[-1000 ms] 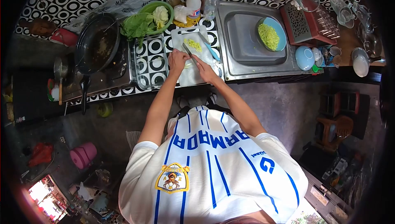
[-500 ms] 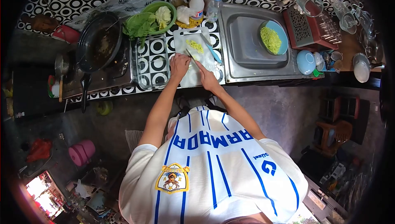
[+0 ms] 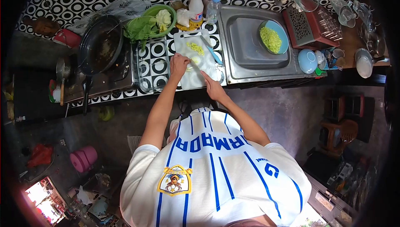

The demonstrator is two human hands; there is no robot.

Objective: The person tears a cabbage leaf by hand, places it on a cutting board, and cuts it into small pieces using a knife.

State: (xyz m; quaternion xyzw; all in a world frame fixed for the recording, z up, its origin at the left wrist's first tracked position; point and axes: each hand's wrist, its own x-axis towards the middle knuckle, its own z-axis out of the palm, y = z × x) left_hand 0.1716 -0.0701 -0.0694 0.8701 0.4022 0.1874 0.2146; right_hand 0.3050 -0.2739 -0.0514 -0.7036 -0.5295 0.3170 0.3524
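Observation:
My right hand (image 3: 214, 88) is wrapped round the handle of a knife (image 3: 197, 67), whose blade points up and left over the white cutting board (image 3: 200, 79). At the board's left side, my left hand (image 3: 179, 64) has its fingers curled together close to the knife tip. What it pinches is too small to make out. Chopped pale-green vegetable (image 3: 194, 48) lies in a small pile beyond both hands. A second knife with a light-blue handle (image 3: 215, 55) rests along the board's right edge.
Left of the board stand a glass dish (image 3: 141, 86), a green basin (image 3: 170, 26) of leafy vegetables and a black wok (image 3: 89, 60). Bottles (image 3: 196, 5) stand behind. To the right, a blue bowl (image 3: 284, 35) of shredded vegetable sits at the metal sink (image 3: 227, 39).
My right hand has drawn the knife back towards my body and slightly right. My left hand has shifted a little left and away from the blade. The view has tilted slightly.

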